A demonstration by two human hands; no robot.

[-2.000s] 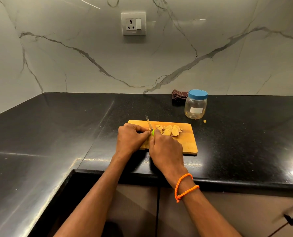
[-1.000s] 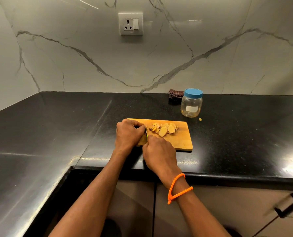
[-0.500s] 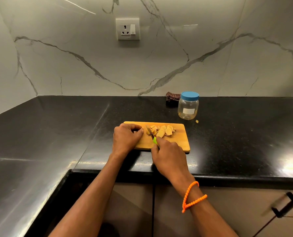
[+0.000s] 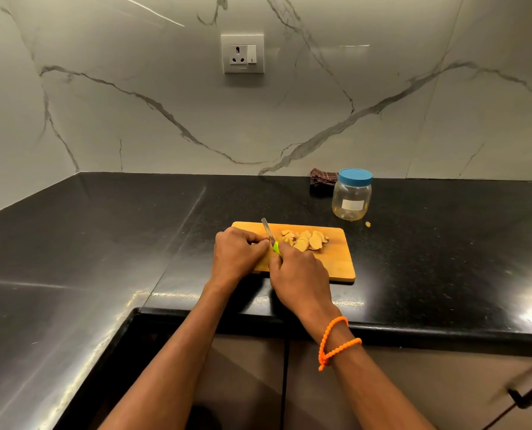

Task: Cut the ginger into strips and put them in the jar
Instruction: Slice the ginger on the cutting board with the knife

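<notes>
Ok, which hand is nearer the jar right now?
Right. The right hand grips the knife at the board's near edge, below-left of the jar. The left hand sits further left, over the board's left end.

Ginger slices (image 4: 306,240) on cutting board (image 4: 336,259), jar (image 4: 351,195) behind its right end, cloth (image 4: 322,178) left of jar.

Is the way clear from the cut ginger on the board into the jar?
No. The blue lid is on the jar, closing its mouth, so it has to come off first. The counter between the ginger slices on the cutting board and the jar shows nothing in the way.
</notes>
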